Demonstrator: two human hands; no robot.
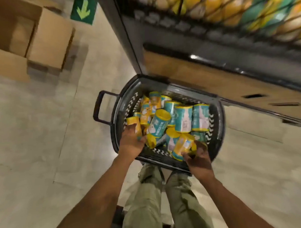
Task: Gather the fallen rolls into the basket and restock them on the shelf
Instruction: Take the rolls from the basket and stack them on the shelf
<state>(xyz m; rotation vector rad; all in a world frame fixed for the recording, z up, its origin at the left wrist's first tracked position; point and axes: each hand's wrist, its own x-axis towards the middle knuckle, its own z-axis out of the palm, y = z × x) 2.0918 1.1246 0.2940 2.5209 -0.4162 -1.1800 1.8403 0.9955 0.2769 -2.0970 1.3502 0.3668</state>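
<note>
Rolls, short cylinders wrapped in teal and yellow printed film [183, 119], lie heaped at mixed angles inside a round black plastic basket with a perforated wall [220, 121]; some stand on end, others lie tilted across each other. The basket sits on a pale tiled floor [36, 135], just in front of a dark metal store shelf [212, 43], with its loop handle [96, 109] sticking out on the left side. Left hand [132, 143]: over the near-left rim, fingers curled round a small yellow-wrapped roll [134, 122] at the left edge of the heap. Right hand [199, 160]: at the near-right rim, fingers wrapped round a yellow roll with a teal end [183, 146], which rests among the others. Both forearms are bare and reach down from the bottom of the view. Olive-green trousers [146, 199] show below the basket. On the shelf, behind a wire mesh, rows of yellow and teal packs [245, 8] are blurred. Brown cardboard boxes [50, 40] stand at upper left, near a green sign with a pale arrow [83, 8].
</note>
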